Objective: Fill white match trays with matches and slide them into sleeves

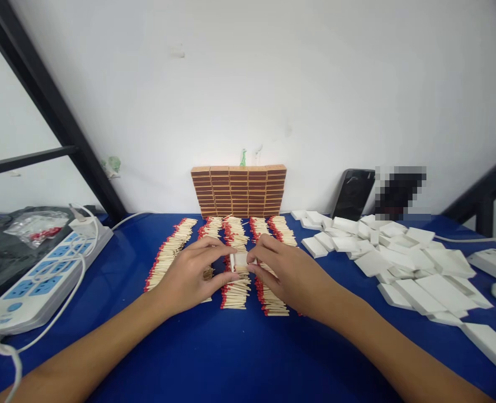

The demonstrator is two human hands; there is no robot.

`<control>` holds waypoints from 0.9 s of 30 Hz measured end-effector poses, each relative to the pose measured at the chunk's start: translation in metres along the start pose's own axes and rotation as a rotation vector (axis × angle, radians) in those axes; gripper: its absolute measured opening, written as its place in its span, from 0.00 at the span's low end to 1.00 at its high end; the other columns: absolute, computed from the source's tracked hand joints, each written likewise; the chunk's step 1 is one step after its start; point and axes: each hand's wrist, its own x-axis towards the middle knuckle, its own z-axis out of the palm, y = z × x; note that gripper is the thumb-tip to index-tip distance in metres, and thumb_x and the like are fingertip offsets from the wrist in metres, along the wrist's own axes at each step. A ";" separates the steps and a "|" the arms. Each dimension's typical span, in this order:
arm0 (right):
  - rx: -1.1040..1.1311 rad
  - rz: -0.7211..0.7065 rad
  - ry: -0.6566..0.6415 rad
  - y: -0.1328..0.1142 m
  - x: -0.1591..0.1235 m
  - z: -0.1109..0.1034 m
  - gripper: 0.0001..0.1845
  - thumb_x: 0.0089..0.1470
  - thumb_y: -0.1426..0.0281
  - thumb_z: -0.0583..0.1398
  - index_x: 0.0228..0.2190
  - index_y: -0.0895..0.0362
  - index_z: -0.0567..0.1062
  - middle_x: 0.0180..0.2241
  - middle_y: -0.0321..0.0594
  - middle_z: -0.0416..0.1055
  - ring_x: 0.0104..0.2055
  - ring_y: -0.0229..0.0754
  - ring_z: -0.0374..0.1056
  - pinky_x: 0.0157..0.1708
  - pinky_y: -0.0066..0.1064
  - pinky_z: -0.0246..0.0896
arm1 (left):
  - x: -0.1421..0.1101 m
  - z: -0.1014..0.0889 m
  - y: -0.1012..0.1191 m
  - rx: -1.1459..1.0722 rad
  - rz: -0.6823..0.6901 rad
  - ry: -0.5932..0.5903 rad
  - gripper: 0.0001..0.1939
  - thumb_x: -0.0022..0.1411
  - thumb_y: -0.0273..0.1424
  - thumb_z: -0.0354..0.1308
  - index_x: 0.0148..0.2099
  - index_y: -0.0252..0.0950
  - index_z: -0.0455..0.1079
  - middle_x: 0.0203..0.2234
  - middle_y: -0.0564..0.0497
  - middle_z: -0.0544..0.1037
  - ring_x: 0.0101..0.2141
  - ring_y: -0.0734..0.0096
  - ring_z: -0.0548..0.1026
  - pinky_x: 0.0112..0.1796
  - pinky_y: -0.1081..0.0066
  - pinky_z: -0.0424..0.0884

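Observation:
A small white matchbox tray [240, 261] is held level between my hands, above the middle row of matches [234, 294]. My left hand [195, 274] pinches its left end between thumb and fingers. At the right end, the thumb and fingers of my right hand [285, 271] are closed on the same tray; whether they also hold matches is hidden. Wooden matches with red heads lie in several rows on the blue table [180, 358], such as the row at the left [168, 252]. My hands cover parts of these rows.
Brown matchboxes [239, 191] are stacked against the wall behind the matches. White trays [402, 252] lie heaped at the right, near a leaning black phone [353, 193]. On the left are a power strip [42, 274] with white cables and a plastic bag [38, 226].

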 end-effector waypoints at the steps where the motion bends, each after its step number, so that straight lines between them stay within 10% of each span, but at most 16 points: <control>1: 0.027 0.008 0.003 0.001 0.000 0.000 0.05 0.67 0.73 0.58 0.41 0.57 0.75 0.41 0.43 0.71 0.34 0.41 0.70 0.33 0.33 0.65 | 0.000 0.000 0.000 0.002 -0.002 -0.002 0.21 0.65 0.39 0.67 0.58 0.39 0.74 0.44 0.45 0.79 0.45 0.62 0.80 0.48 0.61 0.79; 10: 0.082 0.087 0.144 0.019 0.002 -0.013 0.06 0.68 0.72 0.56 0.39 0.56 0.74 0.38 0.41 0.70 0.34 0.40 0.67 0.34 0.33 0.60 | 0.002 -0.003 -0.006 0.033 0.005 0.035 0.20 0.66 0.38 0.66 0.58 0.39 0.74 0.45 0.44 0.79 0.46 0.62 0.78 0.48 0.60 0.78; 18: 0.147 0.184 -0.239 0.046 -0.001 -0.029 0.06 0.63 0.66 0.61 0.35 0.54 0.76 0.35 0.39 0.74 0.37 0.43 0.68 0.35 0.33 0.59 | 0.006 -0.009 -0.010 0.078 0.026 0.046 0.19 0.67 0.38 0.65 0.56 0.38 0.74 0.44 0.45 0.82 0.48 0.59 0.76 0.51 0.56 0.75; 27: 0.231 0.153 -0.261 0.045 -0.005 -0.017 0.05 0.59 0.73 0.61 0.31 0.55 0.75 0.34 0.38 0.73 0.32 0.39 0.66 0.31 0.31 0.58 | 0.008 -0.009 -0.009 0.071 0.063 0.041 0.18 0.68 0.37 0.65 0.57 0.37 0.74 0.43 0.44 0.82 0.47 0.58 0.77 0.49 0.56 0.76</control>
